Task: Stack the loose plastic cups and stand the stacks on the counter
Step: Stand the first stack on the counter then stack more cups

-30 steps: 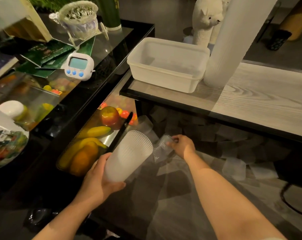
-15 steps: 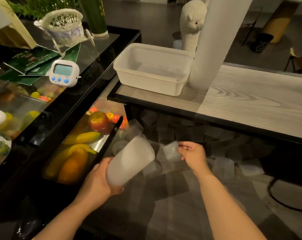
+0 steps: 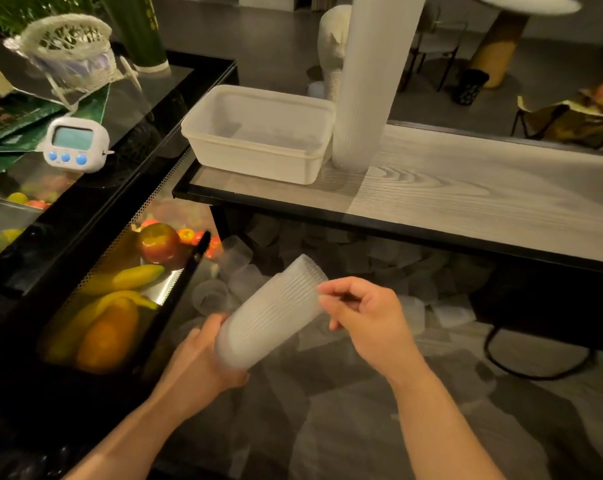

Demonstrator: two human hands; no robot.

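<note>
Both your hands hold one stack [image 3: 270,315]: left hand [image 3: 203,358] grips its near base, right hand [image 3: 365,317] pinches the far rim. It tilts up-right toward the counter [image 3: 466,202]; loose cups [image 3: 237,251] lie beyond.

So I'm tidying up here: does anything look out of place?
Yes: loose clear plastic cups lie scattered on the floor beneath the grey wooden counter, several on their sides, while one tall white cup stack already stands on it.

Shop or café: glass fruit display case [image 3: 95,237], counter [image 3: 466,202].
</note>
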